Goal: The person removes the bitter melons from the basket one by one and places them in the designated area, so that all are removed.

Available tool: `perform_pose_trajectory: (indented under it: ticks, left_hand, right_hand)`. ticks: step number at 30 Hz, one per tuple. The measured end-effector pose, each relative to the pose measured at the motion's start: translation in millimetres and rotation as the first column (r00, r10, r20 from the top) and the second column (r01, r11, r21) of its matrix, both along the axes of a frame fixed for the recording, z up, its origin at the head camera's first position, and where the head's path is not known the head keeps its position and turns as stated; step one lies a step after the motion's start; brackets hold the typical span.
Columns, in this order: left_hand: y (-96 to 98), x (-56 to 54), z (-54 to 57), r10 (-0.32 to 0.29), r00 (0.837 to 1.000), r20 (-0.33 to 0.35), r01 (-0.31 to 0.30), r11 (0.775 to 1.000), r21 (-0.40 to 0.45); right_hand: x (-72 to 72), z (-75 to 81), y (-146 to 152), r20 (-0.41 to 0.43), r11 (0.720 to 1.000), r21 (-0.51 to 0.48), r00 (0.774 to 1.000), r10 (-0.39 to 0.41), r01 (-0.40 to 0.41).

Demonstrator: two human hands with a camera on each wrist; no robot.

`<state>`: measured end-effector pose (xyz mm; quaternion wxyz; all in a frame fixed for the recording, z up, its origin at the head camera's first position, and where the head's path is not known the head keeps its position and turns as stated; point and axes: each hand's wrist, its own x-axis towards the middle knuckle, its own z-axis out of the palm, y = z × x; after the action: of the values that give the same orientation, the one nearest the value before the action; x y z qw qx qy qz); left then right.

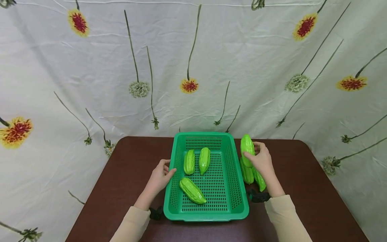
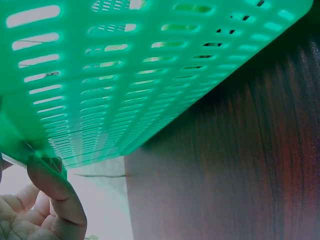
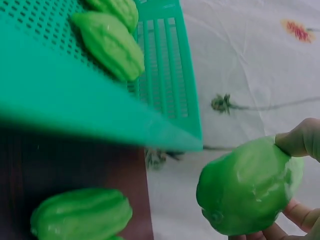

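Note:
My right hand (image 1: 262, 160) holds a ridged green bitter melon (image 1: 247, 148) between thumb and fingers, just beyond the right side of a green plastic basket (image 1: 208, 216). In the right wrist view this bitter melon (image 3: 245, 187) is raised off the table, its blunt end facing the camera. Two more bitter melons, one (image 1: 247, 174) and another (image 1: 259, 179), lie on the table below that hand. My left hand (image 1: 159, 176) grips the basket's left rim, thumb at the top edge. Inside the basket rest three bitter melons: one (image 1: 189, 162), a second (image 1: 204, 160) and a third (image 1: 192, 191).
The basket stands on a dark brown wooden table (image 1: 130, 178) with rounded far corners. Behind it hangs a pale cloth (image 1: 169, 107) printed with flowers. Dark straps with small devices sit at both wrists, one (image 1: 258, 196) close to the basket's right side.

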<state>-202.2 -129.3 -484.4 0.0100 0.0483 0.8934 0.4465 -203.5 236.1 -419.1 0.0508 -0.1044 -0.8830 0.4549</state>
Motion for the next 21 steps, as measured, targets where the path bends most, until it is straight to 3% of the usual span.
perform_pose_trajectory:
  ticks: [21]
  left_hand:
    - [-0.5, -0.1, -1.3, -0.004, 1.000, 0.003, 0.004, 1.000, 0.001]
  right_hand:
    - [16.9, -38.1, 60.4, 0.090, 0.985, 0.067, 0.982, -0.165, 0.159]
